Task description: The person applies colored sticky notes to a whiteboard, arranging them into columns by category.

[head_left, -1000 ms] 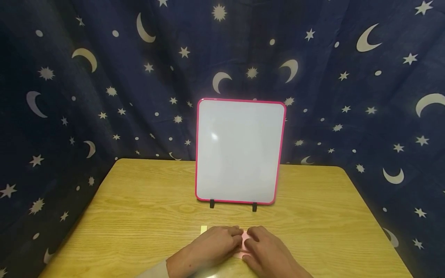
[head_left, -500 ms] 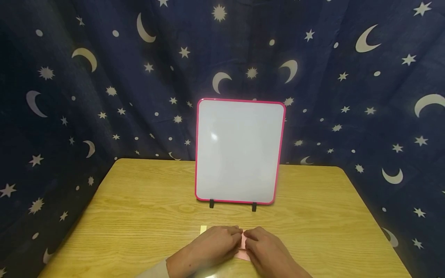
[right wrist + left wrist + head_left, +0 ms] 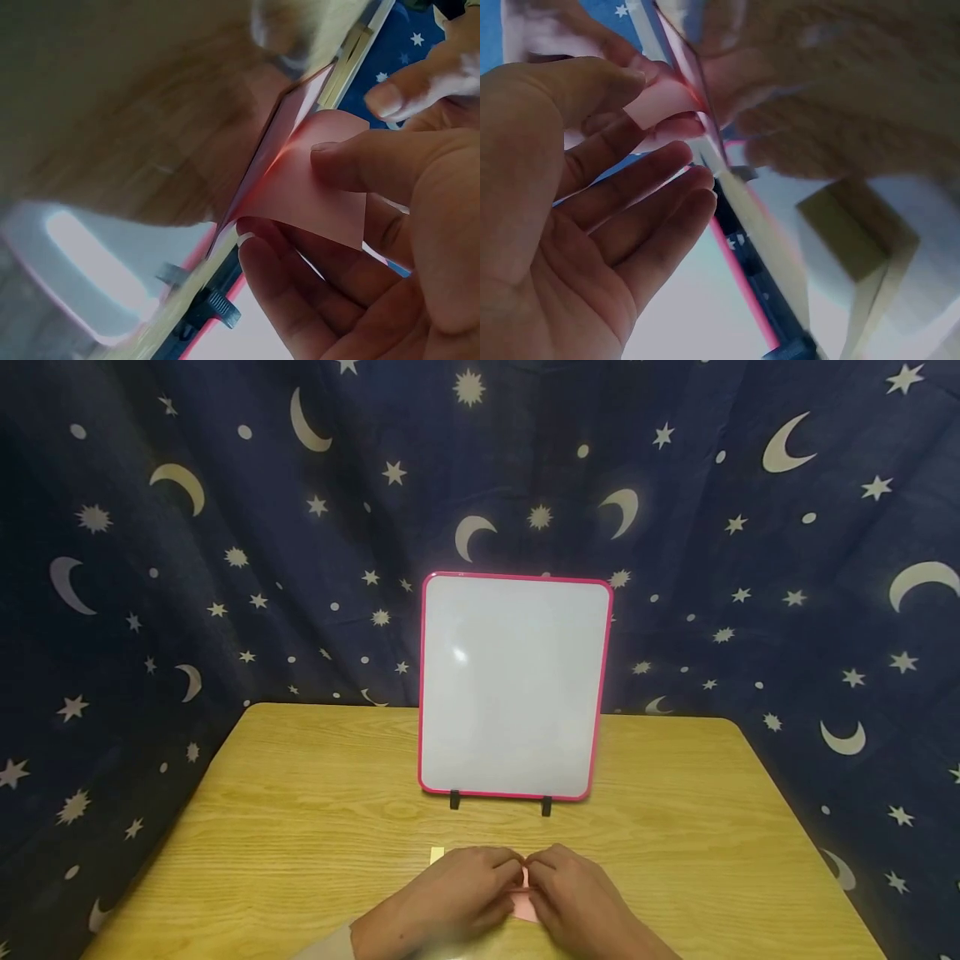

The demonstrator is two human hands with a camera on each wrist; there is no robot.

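A small sheet of pink paper [image 3: 526, 907] lies at the near part of the table, partly hidden under both hands. One part stays flat while the far part curves up off the tabletop, as the right wrist view shows [image 3: 315, 180]. My left hand [image 3: 474, 887] pinches the raised part between thumb and index finger; its other fingers extend loosely in the left wrist view. From the other side, my right hand [image 3: 577, 893] holds the same raised paper between thumb and fingers. The fingertips of the two hands nearly meet at its far edge.
A yellow block of paper [image 3: 437, 855] sits just left of the left hand, mostly covered by it. Farther back, a pink-framed whiteboard [image 3: 516, 685] stands on black feet [image 3: 454, 800]. A dark blue curtain [image 3: 337, 527] with moons and stars hangs behind the wooden table [image 3: 300, 793].
My right hand has shifted slightly toward the left hand, and its fingertips have come closer to the left ones at the paper's far edge. The left hand has barely moved.
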